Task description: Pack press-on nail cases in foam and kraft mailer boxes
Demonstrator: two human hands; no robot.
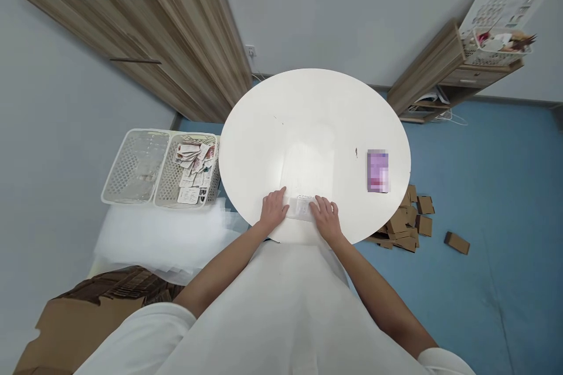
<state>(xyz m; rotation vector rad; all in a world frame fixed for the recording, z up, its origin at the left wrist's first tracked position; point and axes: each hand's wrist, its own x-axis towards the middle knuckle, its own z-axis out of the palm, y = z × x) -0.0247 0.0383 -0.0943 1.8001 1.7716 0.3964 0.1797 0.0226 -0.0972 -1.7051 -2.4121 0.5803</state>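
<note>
A small clear plastic case (304, 205) lies near the front edge of the round white table, on a translucent wrapping sheet (308, 167) spread flat over the tabletop. My right hand (326, 220) grips the case's right end, thumb and bent fingers against it. To the left, my left hand (273, 209) rests palm down with its fingers apart, the thumb stretched towards the sheet's folded near end. Small details of the case are too faint to make out.
A purple pack (377, 171), blurred, lies on the right of the table (316, 91). Two white baskets (160, 202) stand at the left, one holding printed cards (193, 167). Below them is a stack of translucent sheets (162, 240). Cardboard boxes (402, 228) lie on the floor at right.
</note>
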